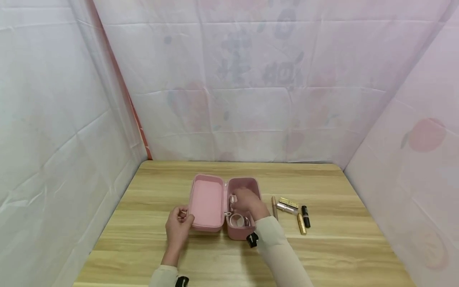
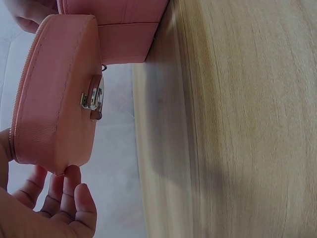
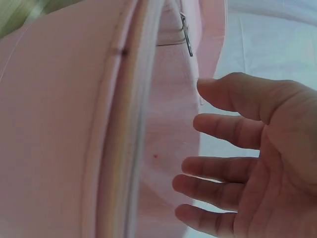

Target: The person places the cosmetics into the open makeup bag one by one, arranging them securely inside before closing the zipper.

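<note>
A pink zip case lies unfolded on the wooden table, with its lid opened out to the left. My left hand grips the lid's near left corner; in the left wrist view the thumb is at the zipped rim and the fingertips touch the outer face. Over the case's deep half is my right hand, reaching in from the right. Its fingers look spread with nothing between them in the right wrist view. Beside its fingertips is a small shiny item, kind unclear. A round compact-like item sits nearer me inside.
Right of the case lie a brown pencil-like stick, a gold-patterned box, a silvery tube, a gold tube and a black tube. Pale printed cloth hangs behind and at both sides.
</note>
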Available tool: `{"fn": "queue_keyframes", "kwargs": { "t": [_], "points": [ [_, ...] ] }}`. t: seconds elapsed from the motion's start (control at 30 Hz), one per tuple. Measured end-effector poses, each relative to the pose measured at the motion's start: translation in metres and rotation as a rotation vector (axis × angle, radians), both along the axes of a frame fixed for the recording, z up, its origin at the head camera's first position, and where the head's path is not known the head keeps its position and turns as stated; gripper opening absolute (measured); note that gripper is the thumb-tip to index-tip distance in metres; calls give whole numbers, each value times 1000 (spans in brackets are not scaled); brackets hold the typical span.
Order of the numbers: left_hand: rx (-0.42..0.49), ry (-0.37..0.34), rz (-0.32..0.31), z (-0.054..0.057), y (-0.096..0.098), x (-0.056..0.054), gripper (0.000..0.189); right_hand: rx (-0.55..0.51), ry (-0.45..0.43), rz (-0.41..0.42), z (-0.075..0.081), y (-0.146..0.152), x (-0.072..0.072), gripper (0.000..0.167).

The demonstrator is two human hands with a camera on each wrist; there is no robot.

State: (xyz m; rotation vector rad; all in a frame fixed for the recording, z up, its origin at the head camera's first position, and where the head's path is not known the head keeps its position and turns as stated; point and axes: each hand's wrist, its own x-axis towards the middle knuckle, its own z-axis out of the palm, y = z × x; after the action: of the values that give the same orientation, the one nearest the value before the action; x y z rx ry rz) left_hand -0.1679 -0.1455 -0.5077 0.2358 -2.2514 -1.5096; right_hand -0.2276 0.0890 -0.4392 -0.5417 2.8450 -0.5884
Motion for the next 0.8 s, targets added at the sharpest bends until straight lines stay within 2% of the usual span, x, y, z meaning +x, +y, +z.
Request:
{"fn": "queue_keyframes", "kwargs": {
  "t": [0.13, 0.3, 0.67, 0.8],
  "points": [
    [7, -5, -12, -2, 1, 1, 22, 76, 106, -58, 3, 5, 13, 42],
    [22, -29, -10, -5, 3, 3, 23, 133, 234, -70, 1, 15, 27, 41],
    [1, -19, -16, -2, 5, 4, 23, 36, 470, -187, -15, 43, 43, 35],
    [-6, -21, -16, -2, 6, 6, 23, 18, 518, -231, -16, 52, 48, 36]
  ]
}}
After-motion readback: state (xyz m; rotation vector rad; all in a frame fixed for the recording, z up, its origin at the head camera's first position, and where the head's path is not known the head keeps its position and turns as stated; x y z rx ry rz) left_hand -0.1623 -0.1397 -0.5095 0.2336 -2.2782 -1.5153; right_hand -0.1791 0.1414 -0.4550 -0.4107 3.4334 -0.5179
